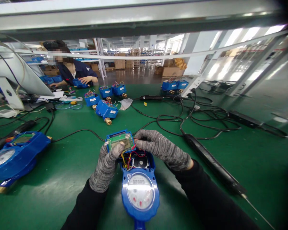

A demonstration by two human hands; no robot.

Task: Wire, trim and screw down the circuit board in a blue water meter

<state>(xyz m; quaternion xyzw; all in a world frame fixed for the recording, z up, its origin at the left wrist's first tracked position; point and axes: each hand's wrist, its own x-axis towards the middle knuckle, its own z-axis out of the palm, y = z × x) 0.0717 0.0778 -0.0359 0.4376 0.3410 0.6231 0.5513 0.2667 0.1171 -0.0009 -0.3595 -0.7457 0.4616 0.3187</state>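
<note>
A blue water meter point(140, 191) lies on the green table in front of me, its round dial facing up and its upper compartment uncovered. Yellow, red and white wires point(126, 159) run from that compartment to a green circuit board point(113, 143) with a small display, set in a blue housing. My left hand point(108, 163), in a grey knitted glove, is closed on the housing's left side, thumb over the display. My right hand point(158, 145), gloved alike, is closed at the board's right edge beside a red wire; what its fingertips pinch is hidden.
Another blue meter point(16, 156) lies at the left. Several blue valve units point(107, 110) stand farther back, near a plastic bag point(126, 103). A black electric screwdriver point(213, 163) and looped cables point(170, 118) occupy the right. A co-worker point(73, 72) sits across the table.
</note>
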